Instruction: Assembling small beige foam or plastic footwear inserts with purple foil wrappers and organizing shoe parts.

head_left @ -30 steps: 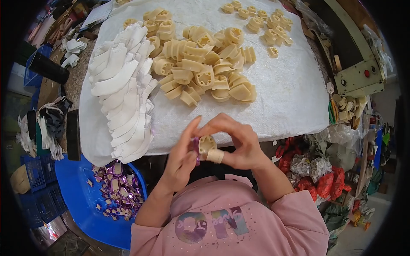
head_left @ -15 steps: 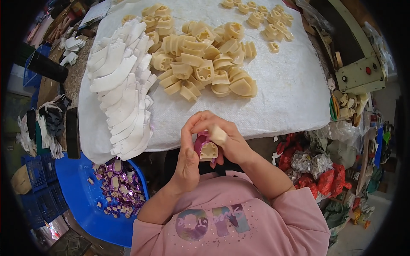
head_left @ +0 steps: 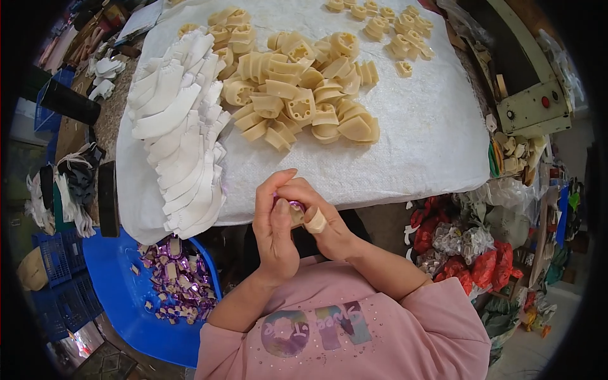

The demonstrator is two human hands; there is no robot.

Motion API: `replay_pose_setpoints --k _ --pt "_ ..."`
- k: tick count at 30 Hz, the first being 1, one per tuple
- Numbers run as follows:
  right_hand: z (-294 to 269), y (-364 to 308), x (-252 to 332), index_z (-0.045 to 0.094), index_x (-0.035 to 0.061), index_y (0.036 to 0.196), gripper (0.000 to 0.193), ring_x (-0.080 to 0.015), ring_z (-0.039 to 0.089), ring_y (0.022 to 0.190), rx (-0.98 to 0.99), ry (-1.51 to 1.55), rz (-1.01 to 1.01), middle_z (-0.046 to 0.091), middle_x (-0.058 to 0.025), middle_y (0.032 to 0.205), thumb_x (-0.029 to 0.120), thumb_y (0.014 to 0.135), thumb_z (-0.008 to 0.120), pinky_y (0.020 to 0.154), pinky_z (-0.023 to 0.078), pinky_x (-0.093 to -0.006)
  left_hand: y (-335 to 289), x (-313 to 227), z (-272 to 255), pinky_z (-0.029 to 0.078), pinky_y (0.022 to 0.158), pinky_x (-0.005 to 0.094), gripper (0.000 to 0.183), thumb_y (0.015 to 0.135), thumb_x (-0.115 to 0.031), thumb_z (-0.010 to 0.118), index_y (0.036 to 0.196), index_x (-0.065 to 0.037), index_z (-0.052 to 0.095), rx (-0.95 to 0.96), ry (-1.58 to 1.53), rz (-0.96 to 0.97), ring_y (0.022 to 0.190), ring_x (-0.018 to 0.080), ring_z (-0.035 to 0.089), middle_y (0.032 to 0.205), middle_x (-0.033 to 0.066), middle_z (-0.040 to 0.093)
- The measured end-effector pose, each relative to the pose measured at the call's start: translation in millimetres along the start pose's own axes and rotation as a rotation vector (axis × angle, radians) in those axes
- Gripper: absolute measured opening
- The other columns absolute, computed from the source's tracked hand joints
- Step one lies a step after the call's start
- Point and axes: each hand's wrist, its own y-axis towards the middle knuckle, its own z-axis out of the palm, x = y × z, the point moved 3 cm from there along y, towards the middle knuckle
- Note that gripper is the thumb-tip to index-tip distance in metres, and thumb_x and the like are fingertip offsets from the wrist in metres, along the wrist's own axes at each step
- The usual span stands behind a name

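Note:
My left hand (head_left: 276, 229) and my right hand (head_left: 318, 220) are pressed together just below the table's near edge, both closed around one small cream plastic piece with shiny purple wrapping (head_left: 296, 207). A taped thumb tip shows on the right hand. On the white cloth (head_left: 430, 139) ahead lie a heap of cream plastic parts (head_left: 297, 95) and, to its left, a long stack of white curved strips (head_left: 183, 139). Most of the held piece is hidden by my fingers.
A blue tub (head_left: 120, 297) at lower left holds several purple-wrapped pieces (head_left: 177, 285). More cream parts (head_left: 386, 31) lie at the cloth's far side. A machine housing with a red button (head_left: 532, 107) stands at right, with red and clear bags (head_left: 468, 253) below it.
Both hands have drawn closer to my body and lower, turning the small piece between the fingers. The purple wrapping now sits under my left thumb. The piles on the cloth are unchanged.

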Motion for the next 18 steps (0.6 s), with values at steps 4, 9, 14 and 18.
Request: replay_pose_setpoints --k 4,9,14,18 --pt "0.6 0.0 5.9 0.05 0.0035 0.124 0.034 -0.0262 0.047 0.106 -0.038 0.101 -0.045 0.048 -0.014 0.117 0.009 0.091 0.044 0.094 0.037 -0.0343 -3.7 2.5 0.4 0.04 0.085 0.0268 0.036 0.096 -0.018 0.037 0.127 0.001 0.04 -0.019 -0.078 -0.025 0.096 0.0118 0.048 0.114 0.0091 0.047" --pt "-0.1 4.5 10.1 0.049 0.0019 0.124 0.034 -0.026 0.05 0.101 -0.062 -0.211 -0.245 0.05 -0.0139 0.111 0.01 0.092 0.041 0.09 0.04 -0.0346 -6.6 11.5 -1.4 0.041 0.085 0.0276 0.039 0.097 -0.021 0.038 0.131 -0.002 0.036 0.02 -0.105 -0.024 0.097 0.0123 0.049 0.11 0.0082 0.049" --pt "-8.1 8.2 3.2 0.047 0.0037 0.128 0.037 -0.0259 0.052 0.094 -0.041 -0.155 -0.019 0.051 -0.0145 0.106 0.025 0.098 0.041 0.086 0.041 -0.0329 0.4 12.4 -1.9 0.046 0.084 0.0322 0.061 0.098 -0.055 0.024 0.142 -0.014 0.025 0.067 -0.628 -0.331 0.099 0.02 0.055 0.109 0.0071 0.053" --pt "-20.0 11.0 13.8 0.05 0.0036 0.126 0.041 -0.0243 0.054 0.084 -0.099 -0.213 0.028 0.051 -0.0126 0.095 0.033 0.097 0.046 0.073 0.046 -0.0331 6.6 19.2 -18.4 0.046 0.085 0.0346 0.065 0.096 -0.06 0.021 0.144 -0.016 0.023 0.236 -0.837 -0.326 0.097 0.0202 0.054 0.109 0.009 0.054"
